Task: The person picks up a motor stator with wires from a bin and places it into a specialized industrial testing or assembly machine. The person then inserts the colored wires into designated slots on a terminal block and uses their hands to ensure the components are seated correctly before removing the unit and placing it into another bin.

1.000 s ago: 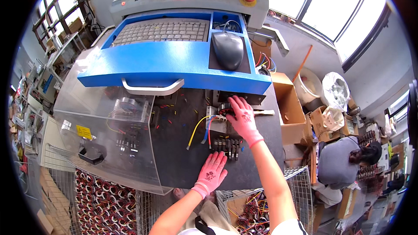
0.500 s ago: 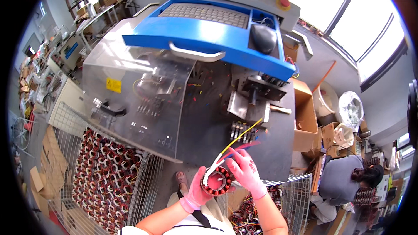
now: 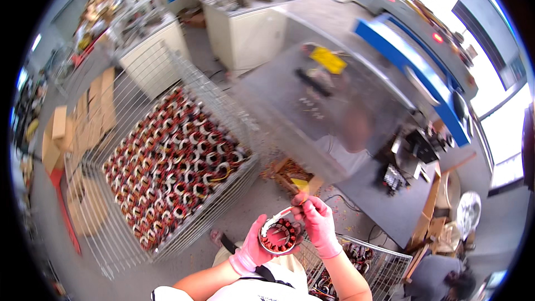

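A ring-shaped motor stator [image 3: 288, 227] with copper windings rests in my left hand [image 3: 251, 251], whose gloved fingers wrap round its side. White-sleeved lead wires [image 3: 271, 223] rise from the stator's upper left and run over to my right hand [image 3: 319, 227]. That hand, also in a pink glove, pinches the leads just above the ring. A blurred yellow bit shows above its fingertips; the other wire ends are hidden or smeared.
On the left a wire-mesh basket [image 3: 203, 234] holds many stators; another mesh basket [image 3: 384, 253] with stators stands at lower right. A clear cover [image 3: 267, 117] hangs over the dark bench [image 3: 384, 212]. A blue drawer [image 3: 412, 67] juts out. A person [image 3: 437, 276] crouches at lower right.
My view has swung left, bringing the full basket nearer the middle and the bench to the right. My right hand's fingers have closed on the leads, which stretched out past it before.
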The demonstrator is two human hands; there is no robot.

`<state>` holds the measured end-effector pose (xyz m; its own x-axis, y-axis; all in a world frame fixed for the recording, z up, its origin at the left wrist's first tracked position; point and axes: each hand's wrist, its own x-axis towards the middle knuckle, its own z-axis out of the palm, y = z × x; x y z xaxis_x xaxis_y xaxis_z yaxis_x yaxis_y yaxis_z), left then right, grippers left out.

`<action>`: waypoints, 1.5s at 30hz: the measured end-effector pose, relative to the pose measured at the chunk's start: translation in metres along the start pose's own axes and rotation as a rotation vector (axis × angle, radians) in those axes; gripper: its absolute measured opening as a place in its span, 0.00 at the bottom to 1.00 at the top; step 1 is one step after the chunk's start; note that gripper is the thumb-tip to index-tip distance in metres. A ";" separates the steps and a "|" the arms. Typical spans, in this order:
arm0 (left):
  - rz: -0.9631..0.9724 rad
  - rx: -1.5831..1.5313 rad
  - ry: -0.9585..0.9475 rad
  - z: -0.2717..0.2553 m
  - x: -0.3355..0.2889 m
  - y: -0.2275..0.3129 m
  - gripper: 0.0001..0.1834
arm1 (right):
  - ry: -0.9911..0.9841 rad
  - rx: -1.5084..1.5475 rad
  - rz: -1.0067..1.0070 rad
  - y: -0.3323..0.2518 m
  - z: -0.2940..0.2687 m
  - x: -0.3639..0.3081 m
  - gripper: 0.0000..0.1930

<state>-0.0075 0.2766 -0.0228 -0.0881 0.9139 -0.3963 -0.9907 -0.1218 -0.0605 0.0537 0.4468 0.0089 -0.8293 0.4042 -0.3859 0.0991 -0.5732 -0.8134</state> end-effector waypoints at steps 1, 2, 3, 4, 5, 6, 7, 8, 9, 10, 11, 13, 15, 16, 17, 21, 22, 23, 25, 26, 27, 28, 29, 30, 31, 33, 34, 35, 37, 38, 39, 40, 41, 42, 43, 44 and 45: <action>0.049 -0.081 0.005 -0.005 -0.021 0.013 0.39 | -0.036 -0.235 -0.012 0.010 0.028 -0.001 0.13; 0.119 -0.087 0.032 -0.020 -0.042 0.023 0.38 | -0.117 -0.395 -0.097 0.019 0.063 -0.002 0.11; 0.186 -0.094 0.060 -0.034 -0.062 0.033 0.38 | -0.141 -0.630 -0.209 0.036 0.090 0.003 0.10; 0.222 -0.104 0.064 -0.039 -0.081 0.044 0.37 | -0.208 -0.837 -0.361 0.044 0.118 0.005 0.09; 0.261 -0.112 0.063 -0.045 -0.101 0.057 0.36 | -0.280 -1.038 -0.527 0.050 0.146 0.007 0.09; 0.300 -0.126 0.066 -0.050 -0.121 0.067 0.36 | -0.385 -1.253 -0.598 0.063 0.165 0.012 0.08; 0.355 -0.172 0.062 -0.063 -0.134 0.077 0.35 | -0.492 -1.411 -0.688 0.076 0.184 0.017 0.09; 0.392 -0.207 0.069 -0.072 -0.148 0.086 0.34 | -0.561 -1.415 -0.634 0.089 0.203 0.019 0.08; 0.424 -0.243 0.085 -0.083 -0.165 0.094 0.33 | -0.625 -1.420 -0.580 0.099 0.222 0.020 0.08; 0.469 -0.244 0.083 -0.089 -0.176 0.100 0.33 | -0.735 -1.386 -0.478 0.103 0.238 0.025 0.09; 0.513 -0.245 0.082 -0.095 -0.186 0.107 0.33 | -0.839 -1.349 -0.373 0.104 0.254 0.032 0.11; 0.514 -0.338 -0.074 -0.118 -0.205 0.122 0.32 | -1.026 -1.322 -0.190 0.113 0.281 0.043 0.20; 0.567 -0.427 0.159 -0.136 -0.208 0.130 0.32 | -1.290 -1.422 -0.194 0.128 0.299 0.060 0.25; 0.578 -0.429 0.159 -0.143 -0.209 0.133 0.33 | -1.352 -1.416 -0.223 0.138 0.302 0.069 0.24; 0.556 -0.487 0.139 -0.150 -0.212 0.137 0.33 | -1.417 -1.400 -0.206 0.156 0.299 0.081 0.24; 0.645 -0.500 0.006 -0.200 -0.218 0.160 0.36 | -1.513 -1.381 -0.035 0.211 0.313 0.124 0.21; 0.675 -0.430 0.155 -0.211 -0.224 0.171 0.35 | -1.465 -1.381 0.026 0.225 0.319 0.140 0.21; 0.701 -0.358 0.303 -0.219 -0.229 0.181 0.34 | -1.416 -1.382 0.082 0.241 0.325 0.158 0.21; 0.916 -0.387 0.439 -0.257 -0.234 0.167 0.27 | -1.259 -1.486 -0.014 0.287 0.326 0.201 0.17; 0.958 -0.381 0.596 -0.262 -0.238 0.161 0.27 | -1.159 -1.583 -0.024 0.319 0.328 0.231 0.16; 0.956 -0.397 0.624 -0.283 -0.238 0.145 0.27 | -1.051 -1.676 -0.030 0.348 0.332 0.258 0.16; 0.959 -0.412 0.652 -0.306 -0.237 0.127 0.27 | -0.976 -1.685 -0.100 0.374 0.338 0.284 0.15; 0.929 -0.478 0.691 -0.322 -0.236 0.113 0.27 | -0.906 -1.686 -0.185 0.398 0.350 0.310 0.14; 0.872 -0.530 0.720 -0.337 -0.233 0.103 0.26 | -0.832 -1.695 -0.314 0.422 0.354 0.339 0.14; 0.877 -0.519 0.768 -0.341 -0.227 0.094 0.25 | -0.762 -1.699 -0.436 0.447 0.361 0.364 0.13; 0.971 -0.634 0.586 -0.381 -0.208 0.061 0.26 | -0.720 -1.751 -0.446 0.483 0.388 0.409 0.15; 0.972 -0.644 0.645 -0.376 -0.203 0.072 0.27 | -0.710 -1.797 -0.442 0.501 0.400 0.429 0.14; 0.967 -0.656 0.705 -0.357 -0.198 0.086 0.29 | -0.699 -1.845 -0.434 0.516 0.410 0.447 0.14; 0.943 -0.693 0.764 -0.331 -0.190 0.111 0.31 | -0.688 -1.923 -0.487 0.542 0.434 0.472 0.15; 0.929 -0.713 0.756 -0.332 -0.186 0.117 0.30 | -0.701 -1.939 -0.498 0.551 0.442 0.482 0.15; 0.910 -0.725 0.737 -0.334 -0.182 0.123 0.30 | -0.710 -1.956 -0.511 0.559 0.447 0.491 0.15; 0.896 -0.740 0.720 -0.337 -0.179 0.127 0.30 | -0.714 -1.933 -0.579 0.570 0.449 0.498 0.14; 0.884 -0.751 0.704 -0.341 -0.176 0.132 0.30 | -0.709 -1.951 -0.559 0.580 0.452 0.506 0.14; 0.875 -0.760 0.687 -0.345 -0.172 0.137 0.30 | -0.709 -1.999 -0.513 0.587 0.455 0.513 0.14; 0.868 -0.774 0.677 -0.347 -0.170 0.141 0.30 | -0.716 -2.048 -0.462 0.594 0.457 0.515 0.14; 0.863 -0.783 0.669 -0.349 -0.169 0.145 0.30 | -0.746 -2.110 -0.440 0.599 0.459 0.517 0.14; 0.859 -0.790 0.662 -0.351 -0.167 0.147 0.30 | -0.754 -2.160 -0.442 0.603 0.460 0.517 0.14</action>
<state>-0.1023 -0.0295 -0.2868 -0.3591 0.1046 -0.9274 -0.3021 -0.9532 0.0094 -0.5686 -0.0179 -0.4812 -0.8880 -0.2824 -0.3630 -0.2721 0.9589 -0.0804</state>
